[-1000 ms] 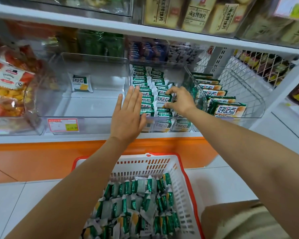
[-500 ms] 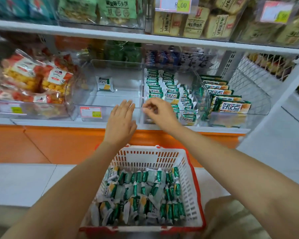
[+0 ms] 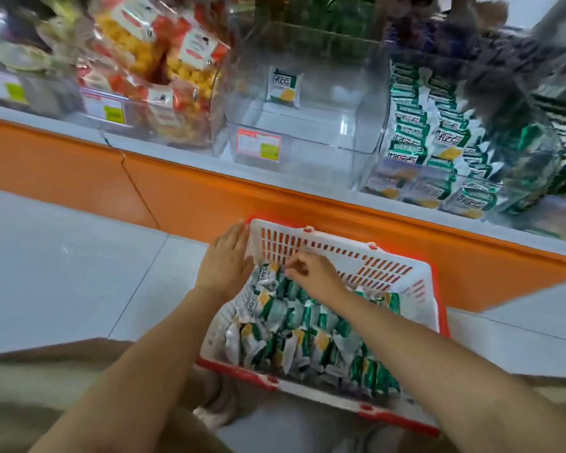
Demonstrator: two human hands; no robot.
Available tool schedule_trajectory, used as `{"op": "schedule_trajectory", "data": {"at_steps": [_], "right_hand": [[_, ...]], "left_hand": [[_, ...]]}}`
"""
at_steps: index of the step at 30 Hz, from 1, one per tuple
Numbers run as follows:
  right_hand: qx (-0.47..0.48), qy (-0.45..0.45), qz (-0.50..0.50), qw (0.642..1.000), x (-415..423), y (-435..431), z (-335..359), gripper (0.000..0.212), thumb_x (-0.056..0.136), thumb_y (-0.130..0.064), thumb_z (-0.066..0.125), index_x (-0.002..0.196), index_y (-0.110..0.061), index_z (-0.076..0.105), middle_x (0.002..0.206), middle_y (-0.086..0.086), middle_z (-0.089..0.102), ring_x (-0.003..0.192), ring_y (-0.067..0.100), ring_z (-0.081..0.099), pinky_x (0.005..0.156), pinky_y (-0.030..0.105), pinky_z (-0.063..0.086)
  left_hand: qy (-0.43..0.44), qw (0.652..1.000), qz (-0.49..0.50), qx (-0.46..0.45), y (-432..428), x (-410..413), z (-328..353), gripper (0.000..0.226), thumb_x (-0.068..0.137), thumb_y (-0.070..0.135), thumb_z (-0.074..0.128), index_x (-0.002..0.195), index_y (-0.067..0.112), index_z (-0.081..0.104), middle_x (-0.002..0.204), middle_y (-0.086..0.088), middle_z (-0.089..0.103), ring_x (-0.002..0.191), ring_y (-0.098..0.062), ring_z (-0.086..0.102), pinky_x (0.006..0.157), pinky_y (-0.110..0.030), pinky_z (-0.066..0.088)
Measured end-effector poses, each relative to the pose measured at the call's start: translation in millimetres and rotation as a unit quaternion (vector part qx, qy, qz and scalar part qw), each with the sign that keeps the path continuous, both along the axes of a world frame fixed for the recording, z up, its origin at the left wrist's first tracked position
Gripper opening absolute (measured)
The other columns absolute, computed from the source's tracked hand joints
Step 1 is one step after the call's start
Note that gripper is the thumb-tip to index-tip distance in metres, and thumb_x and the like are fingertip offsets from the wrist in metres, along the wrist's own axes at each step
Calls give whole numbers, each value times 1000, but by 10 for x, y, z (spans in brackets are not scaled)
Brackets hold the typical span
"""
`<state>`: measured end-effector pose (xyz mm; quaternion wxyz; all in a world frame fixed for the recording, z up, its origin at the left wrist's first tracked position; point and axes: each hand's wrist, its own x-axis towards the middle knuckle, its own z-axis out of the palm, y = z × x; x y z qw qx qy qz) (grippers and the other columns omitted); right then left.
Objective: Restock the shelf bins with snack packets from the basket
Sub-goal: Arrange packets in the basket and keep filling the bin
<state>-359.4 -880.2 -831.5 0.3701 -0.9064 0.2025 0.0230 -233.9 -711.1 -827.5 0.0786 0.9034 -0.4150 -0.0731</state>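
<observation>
A white basket (image 3: 419,289) with a red rim stands on the floor below the shelf, holding several green-and-white snack packets (image 3: 307,335). My left hand (image 3: 224,266) lies flat with straight fingers against the basket's far left corner. My right hand (image 3: 311,273) hovers over the packets at the basket's far end, fingers curled, with no packet seen in its grasp. On the shelf, a clear bin (image 3: 307,103) holds one packet (image 3: 283,88) at its back. The clear bin (image 3: 471,132) to its right is packed with the same packets.
Bags of orange and yellow snacks (image 3: 157,73) fill the bin at the left. An orange kickboard (image 3: 209,197) runs under the shelf edge. Grey floor tiles (image 3: 62,273) lie left of the basket. My beige-clad knees (image 3: 30,403) are at the bottom.
Both hands have dropped from the shelf bins down to the basket. The view has tilted down and swung left, so the basket is now central.
</observation>
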Motion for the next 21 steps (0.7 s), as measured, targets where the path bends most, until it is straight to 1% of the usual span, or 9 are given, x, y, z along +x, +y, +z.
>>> {"op": "schedule_trajectory", "data": {"at_steps": [3, 7, 8, 11, 12, 13, 15, 17, 21], "right_hand": [[-3, 65, 18, 998, 109, 51, -260, 22, 96, -23, 61, 114, -11, 63, 106, 4, 66, 92, 16, 61, 81, 31, 51], [-16, 148, 74, 986, 226, 141, -646, 35, 98, -24, 57, 132, -14, 55, 118, 8, 63, 84, 18, 60, 70, 30, 47], [-5, 165, 82, 983, 256, 172, -726, 39, 99, -24, 55, 137, -15, 51, 124, 8, 60, 84, 17, 60, 70, 29, 48], [20, 212, 77, 974, 341, 258, -975, 48, 99, -24, 53, 146, -18, 42, 144, 8, 49, 119, 26, 55, 99, 35, 46], [15, 224, 65, 972, 368, 294, -1041, 47, 99, -24, 54, 145, -18, 43, 142, 9, 51, 121, 29, 54, 100, 40, 46], [0, 227, 56, 972, 393, 328, -1103, 43, 99, -25, 54, 141, -17, 47, 135, 11, 56, 116, 30, 57, 96, 43, 49], [-53, 235, 63, 969, 434, 385, -1185, 28, 98, -33, 54, 115, -11, 56, 111, 10, 62, 100, 28, 59, 80, 39, 50], [-84, 254, 68, 961, 453, 432, -1210, 31, 97, -43, 54, 93, -12, 50, 98, 7, 55, 95, 28, 54, 72, 35, 42], [-69, 238, 6, 969, 462, 511, -1235, 30, 93, -39, 60, 85, -13, 48, 89, 4, 49, 87, 22, 47, 71, 34, 39]], "left_hand": [[31, 999, 2, 18, 97, 46, -240, 64, 105, 33, 31, 157, 9, 2, 165, -7, -2, 152, -24, 7, 123, -38, 11], [75, 996, 8, -36, 238, -44, -454, 65, 99, 34, 27, 155, 2, 18, 161, -16, 18, 142, -34, 34, 115, -45, 32], [79, 995, 10, -51, 254, -61, -491, 66, 98, 35, 26, 154, 1, 20, 161, -17, 20, 141, -35, 35, 113, -46, 34], [85, 994, 15, -72, 236, -53, -552, 66, 98, 35, 26, 154, 2, 19, 161, -16, 18, 146, -33, 28, 117, -47, 30], [84, 994, 16, -74, 231, -47, -561, 66, 98, 34, 26, 155, 2, 18, 162, -16, 17, 146, -33, 27, 117, -46, 29], [81, 994, 17, -75, 229, -44, -574, 66, 97, 34, 26, 155, 2, 18, 162, -16, 17, 146, -32, 27, 117, -46, 29], [80, 994, 22, -74, 228, -55, -579, 66, 98, 34, 27, 155, 2, 17, 162, -15, 15, 146, -32, 27, 118, -45, 28], [79, 994, 29, -72, 230, -82, -576, 65, 98, 34, 26, 156, 5, 14, 163, -13, 12, 146, -30, 26, 119, -44, 26], [66, 994, 32, -76, 223, -84, -586, 65, 98, 34, 24, 156, 6, 14, 164, -11, 12, 147, -28, 24, 120, -42, 25]]}}
